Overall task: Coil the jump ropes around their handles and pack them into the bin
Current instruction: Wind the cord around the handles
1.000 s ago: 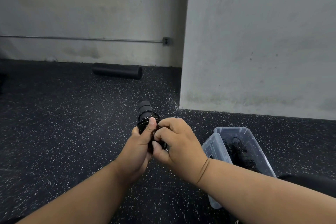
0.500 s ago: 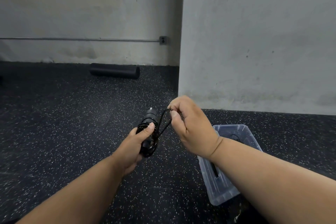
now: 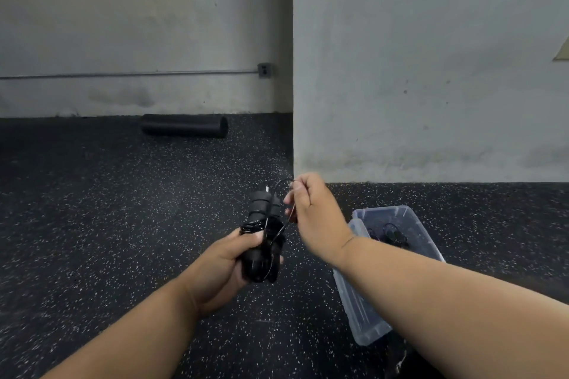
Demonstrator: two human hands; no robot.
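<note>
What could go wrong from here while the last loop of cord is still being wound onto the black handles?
1. The right hand only pinches the thin black cord loop; if it slips, the coils on the black jump-rope handles may spring loose.
2. The left hand grips low, so the upper turns look unsecured.
3. The clear plastic bin already holds tangled cords; dropping this one in untucked could snag them.

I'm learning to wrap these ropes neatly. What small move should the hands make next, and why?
Probably lay the loop over the handles' top end: the right hand pinches a short slack loop of rope beside the handles, which the left hand grips, already partly wound.
</note>
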